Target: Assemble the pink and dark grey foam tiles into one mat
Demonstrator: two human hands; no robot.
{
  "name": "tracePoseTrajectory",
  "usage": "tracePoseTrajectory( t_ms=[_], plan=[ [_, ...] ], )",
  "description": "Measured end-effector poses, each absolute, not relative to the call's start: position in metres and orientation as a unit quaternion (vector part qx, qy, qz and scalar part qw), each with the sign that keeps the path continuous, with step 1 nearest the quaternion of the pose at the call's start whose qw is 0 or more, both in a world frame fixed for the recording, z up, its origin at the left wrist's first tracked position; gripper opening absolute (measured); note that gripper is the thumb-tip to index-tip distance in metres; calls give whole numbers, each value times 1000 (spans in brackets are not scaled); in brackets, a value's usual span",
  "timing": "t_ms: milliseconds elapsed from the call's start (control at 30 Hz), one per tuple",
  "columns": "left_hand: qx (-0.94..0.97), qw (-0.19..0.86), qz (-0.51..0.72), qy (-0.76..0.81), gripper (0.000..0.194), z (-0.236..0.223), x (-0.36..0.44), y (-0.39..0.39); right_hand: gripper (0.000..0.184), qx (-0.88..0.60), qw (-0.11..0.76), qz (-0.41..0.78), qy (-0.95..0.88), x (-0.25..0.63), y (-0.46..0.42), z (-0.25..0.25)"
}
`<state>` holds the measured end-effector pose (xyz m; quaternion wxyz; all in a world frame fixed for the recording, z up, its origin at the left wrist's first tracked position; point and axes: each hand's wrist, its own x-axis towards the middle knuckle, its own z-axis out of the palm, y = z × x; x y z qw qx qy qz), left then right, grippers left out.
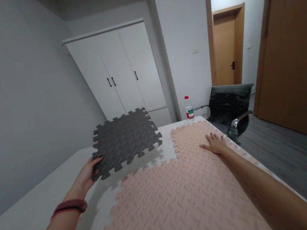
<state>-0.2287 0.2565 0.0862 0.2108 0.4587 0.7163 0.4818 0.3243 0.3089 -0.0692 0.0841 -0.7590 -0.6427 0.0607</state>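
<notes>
A dark grey foam mat tile with jigsaw edges is held up over the table by my left hand. My fingers are closed on its near left corner, the thumb on top. Pink foam mat tiles with a raised tread pattern lie joined on the table, with a seam between them. On the far right pink tile rests my right hand, flat with fingers spread. The grey tile hangs apart from the pink ones, left of that far tile.
A white table carries the mats. At its far edge stands a water bottle with a red cap. Beyond the right corner is a black chair with a metal armrest. A white wardrobe stands behind the table.
</notes>
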Motion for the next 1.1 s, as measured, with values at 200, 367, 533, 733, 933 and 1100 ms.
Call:
tracePoseTrajectory(
  t_ms=[200, 367, 533, 733, 933, 1100],
  plan=[
    [526, 346, 387, 674, 27, 34, -189, 314, 92, -760, 82, 72, -641, 320, 305, -63],
    [535, 313, 344, 705, 28, 4, -197, 340, 94, -758, 83, 79, -642, 319, 303, -59],
    [568, 259, 312, 716, 29, -11, -202, 357, 93, -761, 80, 75, -639, 319, 305, -62],
    [624, 169, 224, 730, 27, -15, -207, 365, 92, -760, 78, 67, -641, 320, 306, -64],
    [673, 8, 153, 723, 54, -10, -206, 352, 94, -759, 80, 58, -644, 323, 310, -69],
    [765, -30, 128, 630, 71, -6, -166, 353, 94, -758, 76, 53, -645, 322, 311, -69]
  ],
)
